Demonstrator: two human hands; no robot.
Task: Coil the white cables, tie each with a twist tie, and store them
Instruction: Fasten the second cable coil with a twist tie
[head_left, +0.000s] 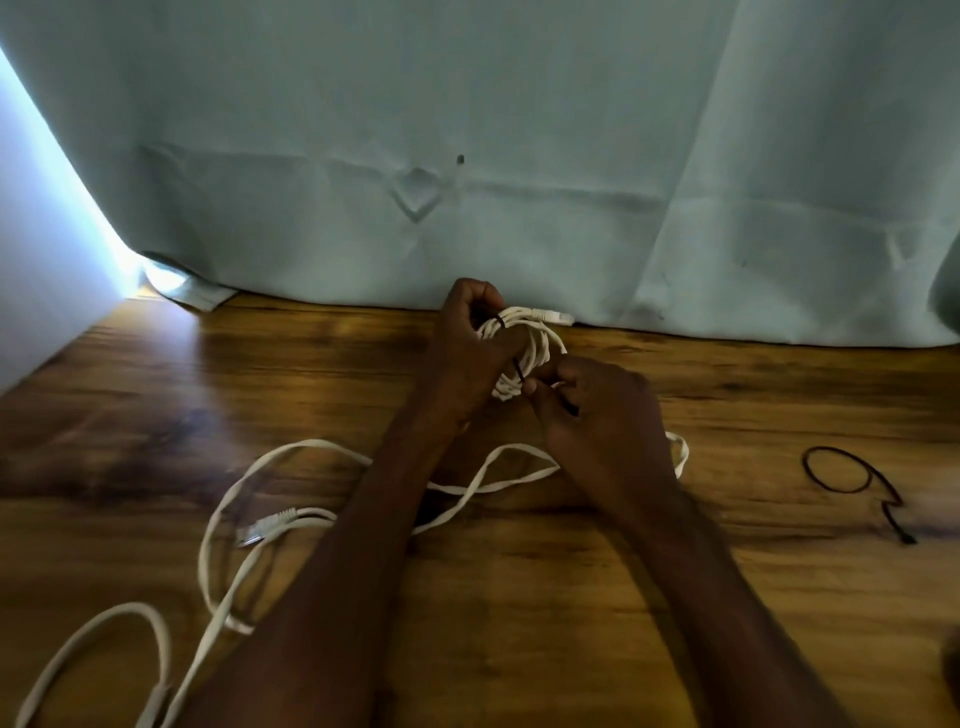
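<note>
A coiled white cable (535, 349) with a plug end at its top sits above the wooden table (571, 597), near the curtain. My left hand (467, 348) grips the coil from the left. My right hand (597, 415) pinches a black twist tie (519, 373) that wraps across the coil. A second white cable (223, 525) lies loose in wide loops over the left and middle of the table, its plug near the left loop. Another black twist tie (852, 475) lies bent in a loop on the table at the right.
A pale blue-green curtain (467, 156) hangs along the table's far edge. A white wall (36, 291) borders the left side. A dark object shows at the frame's lower right edge.
</note>
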